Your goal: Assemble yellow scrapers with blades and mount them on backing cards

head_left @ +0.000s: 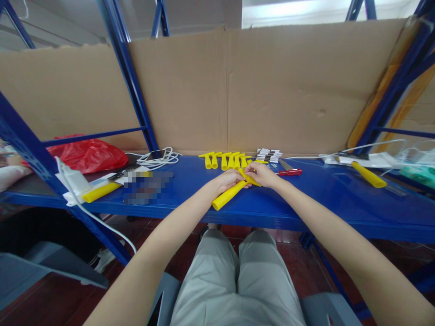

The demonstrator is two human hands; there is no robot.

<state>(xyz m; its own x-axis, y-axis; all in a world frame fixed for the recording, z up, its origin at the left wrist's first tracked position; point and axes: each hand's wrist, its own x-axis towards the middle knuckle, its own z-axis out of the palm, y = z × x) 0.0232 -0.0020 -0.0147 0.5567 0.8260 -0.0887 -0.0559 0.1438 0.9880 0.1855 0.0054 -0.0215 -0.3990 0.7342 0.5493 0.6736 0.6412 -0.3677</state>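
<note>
A yellow plastic piece with a thick tubular handle lies tilted over the bench's front part, its round end toward me. My left hand is closed around it near the narrow end. With bent fingers, my right hand grips the yellow crosspiece at that same end; the fingertips partly hide the contact. Behind my hands, several yellow T-shaped pieces stand in a row. A stack of small black-and-white parts is just beyond my right hand, and a red-handled tool lies to its right.
Coiled white cable, a red plastic bag and a yellow-handled item lie to the left. Another yellow-handled tool rests at the right. Cardboard backs the blue bench; blue posts frame it.
</note>
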